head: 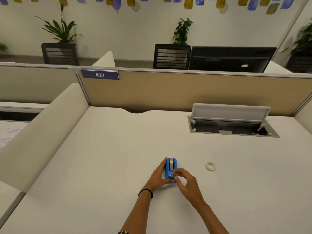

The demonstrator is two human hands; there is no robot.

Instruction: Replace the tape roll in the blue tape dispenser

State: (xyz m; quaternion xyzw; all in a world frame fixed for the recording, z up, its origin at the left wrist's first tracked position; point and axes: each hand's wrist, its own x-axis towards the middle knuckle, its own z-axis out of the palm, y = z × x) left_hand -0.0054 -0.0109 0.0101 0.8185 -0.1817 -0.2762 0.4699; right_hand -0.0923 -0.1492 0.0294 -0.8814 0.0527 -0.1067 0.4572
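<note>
The blue tape dispenser [170, 168] stands on the white desk [118, 166] near its front middle, with a grey tape roll showing in its top. My left hand [158, 176] grips the dispenser from its left side. My right hand [184, 181] is at the dispenser's near end, fingertips pinched at the cutter; whether tape lies between them is too small to tell. A small white ring, an empty tape core [210, 166], lies flat on the desk to the right of the dispenser, apart from both hands.
An open cable hatch [233, 127] with its lid raised sits at the desk's back right. A tan partition [168, 92] with a "437" sign [100, 74] closes the back. A cream side divider [42, 129] borders the left. Beyond stand a monitor, chairs and plants.
</note>
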